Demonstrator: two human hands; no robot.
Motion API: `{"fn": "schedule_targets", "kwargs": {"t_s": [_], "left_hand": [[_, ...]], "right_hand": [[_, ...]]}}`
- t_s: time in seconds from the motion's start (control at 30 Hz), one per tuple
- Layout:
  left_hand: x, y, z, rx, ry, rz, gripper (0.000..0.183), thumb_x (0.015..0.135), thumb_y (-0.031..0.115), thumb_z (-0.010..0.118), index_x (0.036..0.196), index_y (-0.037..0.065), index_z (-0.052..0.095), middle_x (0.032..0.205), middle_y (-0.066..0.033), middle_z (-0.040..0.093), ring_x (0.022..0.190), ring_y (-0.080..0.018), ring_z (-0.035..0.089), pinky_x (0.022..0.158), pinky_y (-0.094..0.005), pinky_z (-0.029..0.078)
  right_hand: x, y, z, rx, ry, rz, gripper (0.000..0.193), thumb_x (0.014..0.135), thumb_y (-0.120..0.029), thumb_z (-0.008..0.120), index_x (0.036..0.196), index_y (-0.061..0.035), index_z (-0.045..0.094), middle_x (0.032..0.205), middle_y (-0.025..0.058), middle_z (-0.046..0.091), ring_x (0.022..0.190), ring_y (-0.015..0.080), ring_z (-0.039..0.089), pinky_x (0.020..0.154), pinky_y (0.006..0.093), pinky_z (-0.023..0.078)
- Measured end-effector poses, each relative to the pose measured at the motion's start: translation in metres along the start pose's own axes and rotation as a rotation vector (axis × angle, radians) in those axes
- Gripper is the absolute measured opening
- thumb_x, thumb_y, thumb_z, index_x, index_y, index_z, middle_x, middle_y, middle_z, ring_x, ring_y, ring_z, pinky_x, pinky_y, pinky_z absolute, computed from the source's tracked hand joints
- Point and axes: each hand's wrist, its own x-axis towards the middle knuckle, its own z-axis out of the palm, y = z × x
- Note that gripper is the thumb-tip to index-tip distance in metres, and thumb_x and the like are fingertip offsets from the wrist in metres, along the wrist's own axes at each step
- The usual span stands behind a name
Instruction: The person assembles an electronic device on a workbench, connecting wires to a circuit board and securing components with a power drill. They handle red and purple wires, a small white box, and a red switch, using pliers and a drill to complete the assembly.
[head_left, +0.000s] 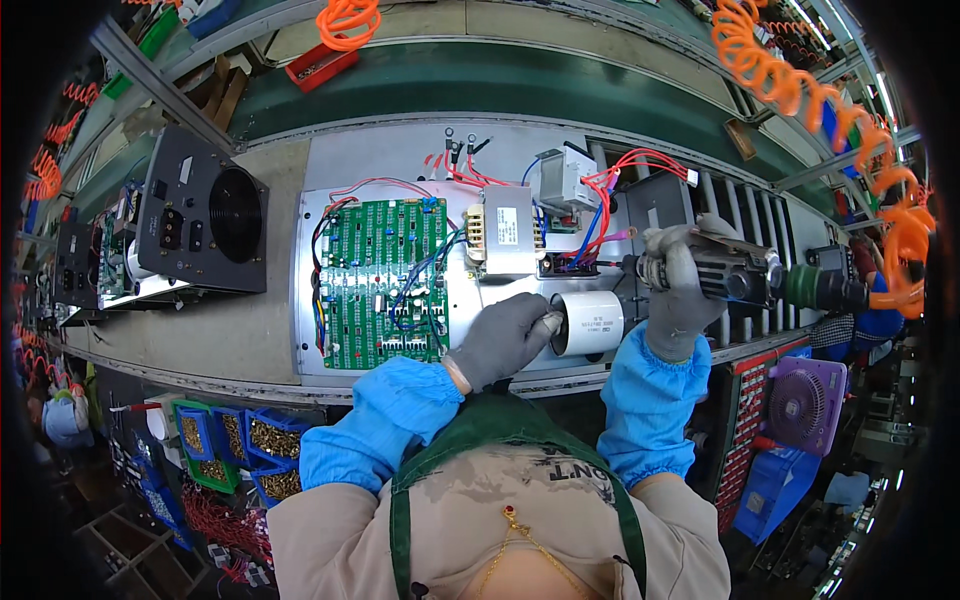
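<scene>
My right hand (682,300), in a grey glove, wraps round an air screwdriver (740,272). The tool lies level, its nose pointing left toward the wired parts at the chassis's right end. My left hand (508,340), also gloved, has its fingers curled together against the left end of a white cylindrical capacitor (590,322); whatever they pinch is hidden. Behind the capacitor is a dark terminal block (568,266) with red and blue wires. To its left sit a transformer (508,240) and a green circuit board (385,280) on the metal chassis plate (308,330).
An orange coiled hose (890,180) runs to the tool from the upper right. At left stands a black-panelled unit with a fan (236,215). Blue bins (275,438) of small brass-coloured parts sit below the bench edge. A purple fan (803,405) is at lower right.
</scene>
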Motion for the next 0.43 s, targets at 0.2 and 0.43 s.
{"fn": "schedule_targets", "kwargs": {"t_s": [0.2, 0.43], "left_hand": [[-0.001, 0.0, 0.001, 0.003, -0.003, -0.002, 0.021, 0.091, 0.022, 0.054, 0.096, 0.003, 0.059, 0.085, -0.0154, 0.059, 0.078, -0.0329, 0.059, 0.07, -0.0384, 0.047], [0.002, 0.002, -0.002, -0.002, -0.054, -0.039, 0.021, 0.091, 0.024, 0.055, 0.097, 0.004, 0.059, 0.086, -0.016, 0.059, 0.08, -0.0332, 0.058, 0.072, -0.039, 0.047]], "right_hand": [[-0.006, 0.013, -0.009, -0.29, -0.06, -0.018, 0.041, 0.076, 0.003, 0.058, 0.115, 0.0016, 0.047, 0.073, 0.0138, 0.059, 0.057, 0.0174, 0.056, 0.058, 0.0329, 0.05], [0.006, -0.005, -0.004, -0.076, -0.11, 0.009, 0.043, 0.08, -0.004, 0.059, 0.121, 0.0, 0.044, 0.076, 0.0136, 0.059, 0.063, 0.0203, 0.058, 0.072, 0.0404, 0.052]]}}
